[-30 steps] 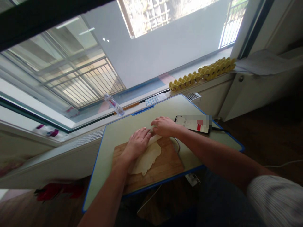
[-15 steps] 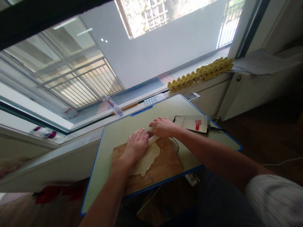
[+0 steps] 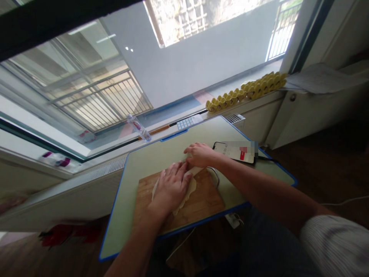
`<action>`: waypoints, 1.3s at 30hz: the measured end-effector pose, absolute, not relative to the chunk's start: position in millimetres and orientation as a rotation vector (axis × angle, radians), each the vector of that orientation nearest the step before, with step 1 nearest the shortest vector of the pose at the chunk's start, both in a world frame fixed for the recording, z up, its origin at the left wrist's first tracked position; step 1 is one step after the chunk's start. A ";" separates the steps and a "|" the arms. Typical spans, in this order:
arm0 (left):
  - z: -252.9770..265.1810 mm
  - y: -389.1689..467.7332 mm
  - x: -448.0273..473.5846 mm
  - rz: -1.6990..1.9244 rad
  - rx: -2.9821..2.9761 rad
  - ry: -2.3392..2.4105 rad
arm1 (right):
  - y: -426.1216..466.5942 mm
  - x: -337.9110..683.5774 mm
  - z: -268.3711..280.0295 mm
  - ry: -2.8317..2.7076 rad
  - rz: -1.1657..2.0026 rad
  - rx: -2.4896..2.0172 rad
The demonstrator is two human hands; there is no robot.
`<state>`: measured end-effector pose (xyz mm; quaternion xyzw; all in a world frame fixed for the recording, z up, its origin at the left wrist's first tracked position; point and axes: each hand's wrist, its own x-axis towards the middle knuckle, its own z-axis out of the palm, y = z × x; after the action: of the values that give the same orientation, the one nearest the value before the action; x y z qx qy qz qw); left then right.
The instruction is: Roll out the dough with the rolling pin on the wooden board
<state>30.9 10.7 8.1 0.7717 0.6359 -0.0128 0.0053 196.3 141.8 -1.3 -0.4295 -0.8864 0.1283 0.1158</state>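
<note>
A flattened sheet of pale dough [image 3: 191,189] lies on a wooden cutting board [image 3: 206,198]. My left hand [image 3: 172,185] rests over the dough with its fingers stretched out and covers much of it. A light rolling pin [image 3: 196,170] shows between my hands; its left part is hidden under my left hand. At the pin's right end, my right hand [image 3: 201,156] has its fingers bent over it. A metal handle [image 3: 215,176] sticks out from the board's right side.
The board is on a pale green table [image 3: 127,200] with a blue edge. Right of my right hand lies a phone [image 3: 233,151] with a cable. Along the window sill are a plastic bottle [image 3: 138,128], a calculator-like keypad [image 3: 185,123] and yellow egg trays [image 3: 246,92].
My left hand has shifted slightly right and now lies flatter across the dough, covering more of it. My right hand stays at the pin's end. The view has moved slightly.
</note>
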 end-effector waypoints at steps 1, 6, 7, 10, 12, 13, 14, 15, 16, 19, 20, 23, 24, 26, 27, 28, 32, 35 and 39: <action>8.0 15.1 27.9 -0.040 2.403 1.983 | 142.4 196.3 -2.0 -2.600 0.375 -1.253; 3.1 37.3 12.7 -0.020 2.347 1.974 | 143.7 196.5 -4.9 -2.622 0.357 -1.227; 1.7 41.5 9.8 -0.019 2.337 1.972 | 143.7 196.4 -5.3 -2.626 0.355 -1.224; -1.2 53.9 1.1 -0.045 2.355 1.933 | 143.6 195.8 -5.9 -2.629 0.345 -1.223; -2.2 61.6 -4.3 -0.086 2.398 1.887 | 143.3 195.4 -5.7 -2.627 0.337 -1.231; -2.5 64.9 -6.7 -0.107 2.417 1.867 | 143.2 195.3 -5.5 -2.627 0.334 -1.235; -2.8 67.8 -8.7 -0.124 2.432 1.853 | 142.9 195.3 -5.3 -2.626 0.333 -1.241; -3.0 70.2 -10.5 -0.136 2.444 1.844 | 142.7 195.3 -5.1 -2.624 0.332 -1.243; -3.3 71.9 -11.9 -0.146 2.462 1.832 | 142.4 195.3 -4.9 -2.621 0.333 -1.245; -3.9 73.7 -14.4 -0.153 2.533 1.787 | 141.8 195.0 -4.2 -2.609 0.344 -1.245; -4.0 73.3 -14.5 -0.149 2.550 1.778 | 141.7 194.9 -4.0 -2.608 0.347 -1.247; -3.2 69.1 -11.8 -0.135 2.538 1.804 | 141.3 194.7 -3.0 -2.615 0.344 -1.254; -2.6 66.6 -9.5 -0.124 2.527 1.828 | 141.2 194.7 -2.7 -2.619 0.343 -1.256; -0.9 59.4 -3.0 -0.082 2.506 1.898 | 140.8 195.0 -2.2 -2.624 0.344 -1.255; 0.0 54.8 1.1 -0.052 2.497 1.935 | 140.6 195.2 -2.1 -2.626 0.348 -1.253; 1.1 49.6 5.5 -0.023 2.487 1.966 | 140.4 195.4 -2.1 -2.627 0.352 -1.251; 4.5 27.1 21.8 0.004 2.449 2.022 | 140.0 196.0 -2.6 -2.632 0.356 -1.237; 4.5 14.5 28.2 -0.028 2.473 2.002 | 140.5 196.1 -3.2 -2.642 0.340 -1.224; 2.7 11.2 27.5 -0.008 2.476 2.012 | 142.5 196.1 -5.5 -2.666 0.287 -1.200</action>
<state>27.5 11.2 2.7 0.7759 0.6304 -0.0024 -0.0242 196.1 142.5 -5.5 -0.4063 -0.9029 0.0971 0.1016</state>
